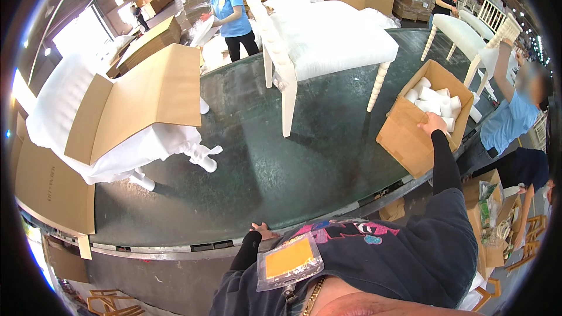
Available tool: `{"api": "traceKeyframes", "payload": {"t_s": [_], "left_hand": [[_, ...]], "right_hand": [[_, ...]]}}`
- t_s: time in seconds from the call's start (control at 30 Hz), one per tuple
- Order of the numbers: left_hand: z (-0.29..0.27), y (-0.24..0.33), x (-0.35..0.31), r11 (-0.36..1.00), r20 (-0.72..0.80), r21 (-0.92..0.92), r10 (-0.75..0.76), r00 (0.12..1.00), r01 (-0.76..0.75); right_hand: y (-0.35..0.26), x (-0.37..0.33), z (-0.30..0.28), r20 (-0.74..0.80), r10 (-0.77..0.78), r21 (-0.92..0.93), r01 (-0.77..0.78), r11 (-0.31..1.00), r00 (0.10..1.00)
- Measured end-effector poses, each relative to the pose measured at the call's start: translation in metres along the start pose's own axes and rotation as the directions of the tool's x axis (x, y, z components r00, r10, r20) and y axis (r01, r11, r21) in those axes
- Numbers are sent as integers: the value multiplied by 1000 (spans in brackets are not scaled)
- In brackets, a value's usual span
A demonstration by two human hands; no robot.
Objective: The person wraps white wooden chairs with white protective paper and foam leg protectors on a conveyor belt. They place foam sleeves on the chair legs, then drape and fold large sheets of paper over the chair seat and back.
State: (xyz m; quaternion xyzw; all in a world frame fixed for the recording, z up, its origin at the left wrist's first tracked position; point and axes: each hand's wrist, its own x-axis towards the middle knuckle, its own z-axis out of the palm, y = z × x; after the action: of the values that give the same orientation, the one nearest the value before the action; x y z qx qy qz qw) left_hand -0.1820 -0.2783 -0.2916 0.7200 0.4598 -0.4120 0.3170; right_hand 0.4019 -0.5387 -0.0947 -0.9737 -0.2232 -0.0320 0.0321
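Observation:
My right arm is stretched out to the right. My right hand (434, 123) is closed on the near rim of an open cardboard box (404, 134), which stands on the dark green conveyor belt (246, 193). Several white rolls or cylinders (430, 100) lie inside it. My left hand (264, 232) rests on the belt's near edge, fingers apart, holding nothing. Beyond the belt's middle stands a chair (345, 41) with a white padded seat and cream turned legs. On the left, another chair (58, 111) is wrapped in white sheeting, with a folded cardboard piece (146, 93) on its seat.
A flat brown carton (52, 181) leans at the belt's left end. More white chairs (456, 32) stand at the far right, beside a co-worker in a blue shirt (509, 117). Another person in blue (228, 14) stands across the belt. Filled boxes (489, 216) sit at the lower right.

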Motion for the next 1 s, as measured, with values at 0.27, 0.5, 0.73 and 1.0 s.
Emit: {"api": "traceKeyframes", "payload": {"t_s": [0.27, 0.5, 0.73, 1.0], "left_hand": [[-5, -1, -6, 995, 40, 37, 87, 995, -88], [-20, 21, 14, 954, -5, 137, 268, 963, -265], [-62, 57, 29, 960, -188, 49, 281, 941, -277], [-81, 137, 26, 896, -265, 102, 442, 857, -431]], "right_hand": [[-4, -1, 8, -30, -8, 5, 8, 1000, 1000], [7, 9, 24, 11, 2, 6, -2, 1000, 1000], [-9, -8, 14, -101, -21, 102, 32, 994, 995], [-5, -10, 17, -109, 8, 125, 5, 992, 994]]}}
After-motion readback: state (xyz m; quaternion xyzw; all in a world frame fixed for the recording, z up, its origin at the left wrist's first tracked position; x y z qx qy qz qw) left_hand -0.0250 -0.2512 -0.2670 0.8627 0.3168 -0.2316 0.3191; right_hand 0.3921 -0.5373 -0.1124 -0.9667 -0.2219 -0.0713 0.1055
